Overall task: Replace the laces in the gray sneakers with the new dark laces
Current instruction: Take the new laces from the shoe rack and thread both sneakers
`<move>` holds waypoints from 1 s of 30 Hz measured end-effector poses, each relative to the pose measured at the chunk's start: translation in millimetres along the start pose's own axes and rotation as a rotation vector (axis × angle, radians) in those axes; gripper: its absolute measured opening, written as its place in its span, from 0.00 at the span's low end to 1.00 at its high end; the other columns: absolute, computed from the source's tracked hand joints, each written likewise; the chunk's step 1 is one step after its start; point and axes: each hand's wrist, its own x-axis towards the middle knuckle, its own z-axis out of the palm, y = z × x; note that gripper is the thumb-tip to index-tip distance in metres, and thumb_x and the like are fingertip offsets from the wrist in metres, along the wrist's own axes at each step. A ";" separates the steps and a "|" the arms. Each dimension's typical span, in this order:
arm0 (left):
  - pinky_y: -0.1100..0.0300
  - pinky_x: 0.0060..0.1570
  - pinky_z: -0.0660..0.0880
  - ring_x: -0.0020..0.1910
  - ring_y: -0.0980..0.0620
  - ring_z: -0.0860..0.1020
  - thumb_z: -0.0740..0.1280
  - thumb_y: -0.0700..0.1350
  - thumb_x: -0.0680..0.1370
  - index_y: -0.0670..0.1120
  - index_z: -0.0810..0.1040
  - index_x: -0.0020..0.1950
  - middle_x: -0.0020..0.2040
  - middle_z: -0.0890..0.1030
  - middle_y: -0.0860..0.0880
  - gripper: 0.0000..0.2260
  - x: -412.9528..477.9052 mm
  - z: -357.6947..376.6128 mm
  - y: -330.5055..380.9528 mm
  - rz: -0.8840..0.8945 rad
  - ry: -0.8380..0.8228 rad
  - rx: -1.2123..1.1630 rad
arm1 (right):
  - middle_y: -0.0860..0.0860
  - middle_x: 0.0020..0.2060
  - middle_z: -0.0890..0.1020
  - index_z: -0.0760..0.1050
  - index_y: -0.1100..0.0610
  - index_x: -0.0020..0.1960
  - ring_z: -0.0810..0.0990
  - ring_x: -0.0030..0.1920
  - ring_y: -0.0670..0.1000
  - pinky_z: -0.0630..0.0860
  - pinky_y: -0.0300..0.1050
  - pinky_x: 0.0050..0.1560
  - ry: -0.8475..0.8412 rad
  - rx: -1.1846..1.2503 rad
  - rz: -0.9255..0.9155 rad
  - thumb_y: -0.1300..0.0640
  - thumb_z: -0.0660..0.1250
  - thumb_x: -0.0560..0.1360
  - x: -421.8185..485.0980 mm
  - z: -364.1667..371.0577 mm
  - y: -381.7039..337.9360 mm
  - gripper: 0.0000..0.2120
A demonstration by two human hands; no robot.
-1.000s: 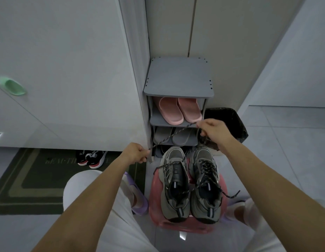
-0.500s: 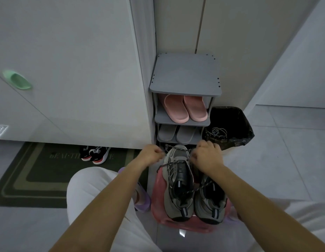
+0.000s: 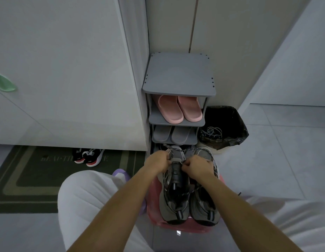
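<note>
Two gray sneakers stand side by side on a pink stool (image 3: 154, 213) between my knees, toes pointing away from me. The left sneaker (image 3: 173, 202) has a dark speckled lace (image 3: 178, 150) looping over its toe end. My left hand (image 3: 157, 162) pinches one end of that lace at the toe eyelets. My right hand (image 3: 198, 167) pinches the other end just beside it, partly covering the right sneaker (image 3: 205, 206). A loose stretch of dark lace (image 3: 191, 191) crosses between the two shoes.
A gray shoe rack (image 3: 178, 75) with pink slippers (image 3: 180, 110) and gray slippers (image 3: 171, 135) stands right behind the stool. A black-lined bin (image 3: 225, 124) holding pale laces sits to its right. A dark doormat (image 3: 31, 171) and black-red shoes (image 3: 88, 156) lie at left.
Both hands have come down from holding the lace stretched in the air to the toe end of the left sneaker, close together. The camera has tilted slightly.
</note>
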 end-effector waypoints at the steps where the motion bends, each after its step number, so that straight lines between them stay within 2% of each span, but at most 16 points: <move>1: 0.56 0.44 0.70 0.49 0.43 0.77 0.63 0.46 0.79 0.40 0.76 0.49 0.49 0.78 0.41 0.10 -1.3 -1.6 -3.9 -0.010 -0.008 -0.008 | 0.47 0.37 0.77 0.77 0.51 0.39 0.74 0.42 0.51 0.66 0.49 0.61 -0.016 0.019 0.003 0.50 0.62 0.73 -0.2 -1.4 1.1 0.08; 3: 0.58 0.42 0.69 0.43 0.46 0.75 0.63 0.46 0.79 0.42 0.76 0.44 0.42 0.76 0.44 0.09 -2.5 -3.2 -14.8 -0.029 -0.017 -0.053 | 0.48 0.37 0.77 0.76 0.50 0.38 0.77 0.45 0.52 0.65 0.51 0.62 -0.043 0.046 0.004 0.50 0.62 0.73 -1.1 -3.7 1.8 0.08; 6: 0.60 0.34 0.65 0.32 0.54 0.69 0.64 0.45 0.79 0.47 0.66 0.32 0.32 0.69 0.50 0.16 -3.2 -6.6 -27.3 -0.047 0.007 -0.132 | 0.48 0.38 0.78 0.78 0.50 0.40 0.78 0.49 0.53 0.62 0.52 0.65 -0.059 0.053 0.003 0.51 0.62 0.74 -2.8 -5.7 1.5 0.08; 8: 0.61 0.32 0.63 0.30 0.56 0.67 0.65 0.45 0.78 0.49 0.65 0.29 0.30 0.67 0.51 0.18 -4.8 -8.9 -31.4 -0.052 -0.001 -0.157 | 0.49 0.39 0.78 0.78 0.49 0.40 0.79 0.51 0.53 0.62 0.52 0.65 -0.063 0.050 0.001 0.51 0.62 0.74 -2.8 -6.5 1.5 0.08; 9: 0.61 0.33 0.65 0.31 0.55 0.69 0.66 0.45 0.78 0.49 0.66 0.29 0.31 0.68 0.50 0.18 -5.1 -9.1 -32.9 -0.062 -0.015 -0.179 | 0.49 0.40 0.78 0.77 0.48 0.39 0.78 0.51 0.53 0.62 0.52 0.65 -0.060 0.051 -0.002 0.51 0.62 0.74 -2.6 -6.5 1.5 0.08; 11: 0.59 0.40 0.71 0.37 0.53 0.75 0.68 0.44 0.77 0.45 0.75 0.34 0.37 0.75 0.49 0.11 -3.3 -8.3 -35.7 -0.080 -0.022 -0.270 | 0.49 0.42 0.80 0.79 0.49 0.41 0.78 0.52 0.53 0.62 0.53 0.65 -0.050 0.057 -0.001 0.51 0.62 0.74 -2.1 -5.9 1.1 0.08; 12: 0.59 0.40 0.73 0.37 0.53 0.75 0.69 0.44 0.76 0.42 0.79 0.41 0.41 0.76 0.49 0.07 -3.6 -8.8 -35.8 -0.092 -0.010 -0.358 | 0.49 0.44 0.81 0.80 0.50 0.43 0.78 0.53 0.53 0.61 0.53 0.66 -0.046 0.056 0.002 0.50 0.62 0.74 -1.9 -5.2 0.5 0.09; 13: 0.60 0.35 0.72 0.35 0.54 0.73 0.70 0.45 0.76 0.40 0.81 0.47 0.43 0.76 0.49 0.08 -4.5 -9.8 -34.9 -0.125 0.000 -0.453 | 0.49 0.46 0.82 0.81 0.50 0.45 0.78 0.53 0.53 0.61 0.53 0.66 -0.041 0.053 0.004 0.50 0.62 0.74 -1.5 -4.7 -0.3 0.10; 15: 0.63 0.30 0.68 0.32 0.55 0.71 0.70 0.46 0.75 0.40 0.80 0.52 0.41 0.77 0.48 0.11 -3.6 -11.1 -32.5 -0.185 0.045 -0.598 | 0.48 0.49 0.82 0.83 0.49 0.48 0.78 0.54 0.53 0.60 0.54 0.66 -0.043 0.049 0.003 0.48 0.63 0.74 -0.9 -4.5 -1.3 0.11; 19: 0.65 0.25 0.71 0.26 0.58 0.75 0.69 0.47 0.76 0.39 0.80 0.54 0.35 0.78 0.48 0.13 -1.3 -12.4 -19.6 -0.225 0.082 -0.783 | 0.47 0.53 0.81 0.81 0.46 0.54 0.76 0.59 0.51 0.61 0.54 0.67 -0.035 0.053 -0.016 0.42 0.65 0.73 0.1 -5.0 -1.3 0.14; 21: 0.66 0.24 0.71 0.25 0.58 0.75 0.68 0.46 0.77 0.38 0.79 0.55 0.34 0.78 0.47 0.13 -0.3 -8.9 -12.7 -0.228 0.078 -0.844 | 0.47 0.53 0.81 0.79 0.48 0.55 0.76 0.58 0.51 0.65 0.51 0.64 0.003 0.097 -0.055 0.42 0.67 0.72 0.1 -2.6 -3.8 0.16; 24: 0.67 0.24 0.72 0.23 0.60 0.76 0.69 0.43 0.77 0.37 0.78 0.56 0.34 0.79 0.46 0.12 -1.6 -3.5 -2.5 -0.217 0.055 -0.933 | 0.49 0.47 0.81 0.79 0.50 0.53 0.78 0.53 0.52 0.72 0.47 0.55 -0.011 0.170 -0.146 0.44 0.69 0.70 1.1 3.5 -8.1 0.15; 27: 0.68 0.22 0.71 0.22 0.61 0.76 0.69 0.40 0.76 0.36 0.76 0.57 0.34 0.78 0.45 0.11 0.2 0.0 0.6 -0.220 0.073 -0.974 | 0.48 0.40 0.78 0.80 0.54 0.51 0.78 0.45 0.50 0.74 0.44 0.48 -0.020 0.254 -0.183 0.48 0.71 0.70 1.7 5.7 -8.5 0.14; 30: 0.68 0.23 0.71 0.22 0.61 0.76 0.68 0.39 0.76 0.37 0.76 0.55 0.34 0.78 0.45 0.09 0.4 -0.1 -2.1 -0.198 0.098 -0.956 | 0.48 0.40 0.80 0.80 0.55 0.51 0.78 0.44 0.48 0.74 0.42 0.47 -0.008 0.349 -0.200 0.48 0.72 0.70 2.3 6.8 -6.0 0.13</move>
